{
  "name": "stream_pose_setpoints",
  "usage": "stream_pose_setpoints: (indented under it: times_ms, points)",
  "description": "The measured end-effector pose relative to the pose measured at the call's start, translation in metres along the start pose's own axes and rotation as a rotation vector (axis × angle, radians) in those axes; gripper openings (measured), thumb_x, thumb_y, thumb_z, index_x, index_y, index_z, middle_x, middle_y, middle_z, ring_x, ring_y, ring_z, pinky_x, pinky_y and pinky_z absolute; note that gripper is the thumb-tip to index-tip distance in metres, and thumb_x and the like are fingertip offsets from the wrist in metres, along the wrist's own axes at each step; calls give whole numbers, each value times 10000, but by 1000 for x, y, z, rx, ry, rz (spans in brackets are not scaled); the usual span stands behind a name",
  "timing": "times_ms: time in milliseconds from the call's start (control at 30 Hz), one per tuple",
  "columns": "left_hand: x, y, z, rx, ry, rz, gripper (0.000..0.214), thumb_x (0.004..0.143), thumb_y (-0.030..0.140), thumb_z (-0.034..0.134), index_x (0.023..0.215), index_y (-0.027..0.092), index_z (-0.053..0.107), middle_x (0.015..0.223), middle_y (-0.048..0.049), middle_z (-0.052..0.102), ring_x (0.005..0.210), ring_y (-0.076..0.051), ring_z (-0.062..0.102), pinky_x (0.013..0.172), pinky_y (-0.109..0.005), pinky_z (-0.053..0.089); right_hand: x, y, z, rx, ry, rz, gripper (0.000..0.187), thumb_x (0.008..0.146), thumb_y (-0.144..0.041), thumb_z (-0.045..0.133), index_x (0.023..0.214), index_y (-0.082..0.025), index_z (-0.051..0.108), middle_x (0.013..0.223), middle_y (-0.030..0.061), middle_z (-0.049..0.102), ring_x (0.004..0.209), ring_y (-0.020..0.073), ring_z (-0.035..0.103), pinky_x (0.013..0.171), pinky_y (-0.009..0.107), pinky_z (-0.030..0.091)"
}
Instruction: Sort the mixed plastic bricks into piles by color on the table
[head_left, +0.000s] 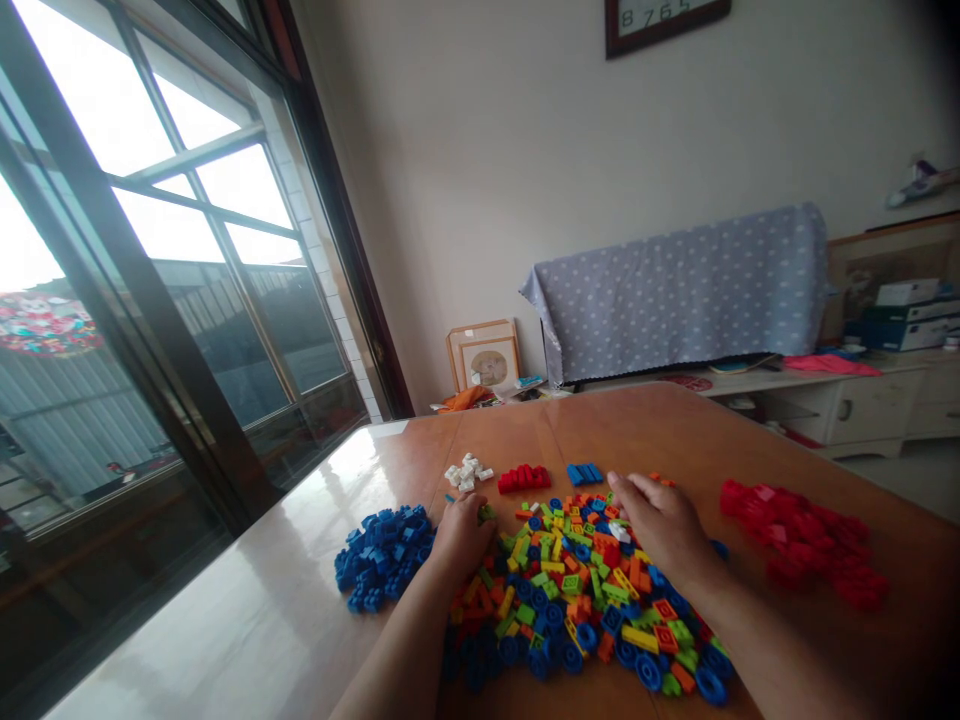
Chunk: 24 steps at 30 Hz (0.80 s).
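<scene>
Toy bricks lie heaped at five o'clock; left hand curls in, seemingly pinching a green piece; right hand, grip unclear. Brushing left forearm might mix in blue bricks at seven.

Multicoloured toy bricks loosely heaped, blue bricks piled left, red bricks piled right

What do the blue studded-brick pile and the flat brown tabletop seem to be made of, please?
Blue studded-brick pile: probably smooth plastic, given its uniform colour and moulded studs.
Flat brown tabletop: perhaps varnished wood or laminate, given glossy reflections and seams.
</scene>
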<state>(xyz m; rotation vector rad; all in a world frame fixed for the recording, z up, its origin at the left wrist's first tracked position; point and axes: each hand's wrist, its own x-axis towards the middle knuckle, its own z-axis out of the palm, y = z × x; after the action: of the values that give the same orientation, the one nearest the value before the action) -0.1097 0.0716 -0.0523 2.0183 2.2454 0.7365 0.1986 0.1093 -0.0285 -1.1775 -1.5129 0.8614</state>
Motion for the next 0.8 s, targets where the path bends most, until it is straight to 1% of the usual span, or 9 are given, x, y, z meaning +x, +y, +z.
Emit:
stream_pose_setpoints:
  times_ms: [167, 333, 400, 633, 733, 800]
  points:
    - [0, 1, 1, -12, 6, 10, 331, 775, 236, 643, 1098, 190, 697, 1143, -85, 692, 1065, -223, 618, 919, -292, 440, 1, 2, 0, -28, -6, -9, 491, 877, -638, 536, 643, -206, 557, 577, -18, 533, 565, 139, 494, 533, 246, 391]
    - [-1, 0, 0, -21, 4, 15, 450, 785, 299, 657, 1214, 163, 657, 1210, -118, 680, 1105, -244, 616, 943, -309, 443, 1, 4, 0, -32, 22, -25, 488, 880, -640, 525, 651, -211, 570, 588, -9, 570, 578, 150, 513, 548, 248, 408]
    - [-1, -1, 0, -24, 5, 26, 466, 798, 313, 647, 1238, 157, 639, 1218, -125, 681, 1106, -250, 620, 941, -316, 448, 2, 5, 1, -29, 32, -44, 482, 880, -635, 520, 652, -214, 576, 574, -9, 570, 567, 151, 511, 549, 249, 412]
    - [-3, -1, -2, -46, -17, -11, 435, 819, 222, 591, 1251, 191, 623, 1195, -96, 705, 1104, -236, 640, 936, -309, 455, 1, 7, 2, -53, 72, -109, 480, 861, -634, 529, 633, -213, 578, 507, -16, 518, 546, 149, 492, 521, 241, 384]
    - [-3, 0, -3, -45, -18, -11, 433, 806, 177, 574, 1234, 201, 631, 1179, -81, 713, 1108, -230, 643, 944, -301, 457, 1, 6, 2, -50, 64, -83, 477, 860, -634, 525, 641, -214, 579, 515, -17, 519, 546, 149, 495, 520, 240, 392]
    - [-3, 0, -2, -43, -13, -5, 439, 804, 188, 581, 1239, 198, 630, 1189, -83, 709, 1120, -232, 639, 956, -298, 456, 1, 5, 2, -49, 56, -56, 473, 860, -632, 525, 641, -215, 575, 524, -18, 525, 550, 150, 502, 527, 239, 405]
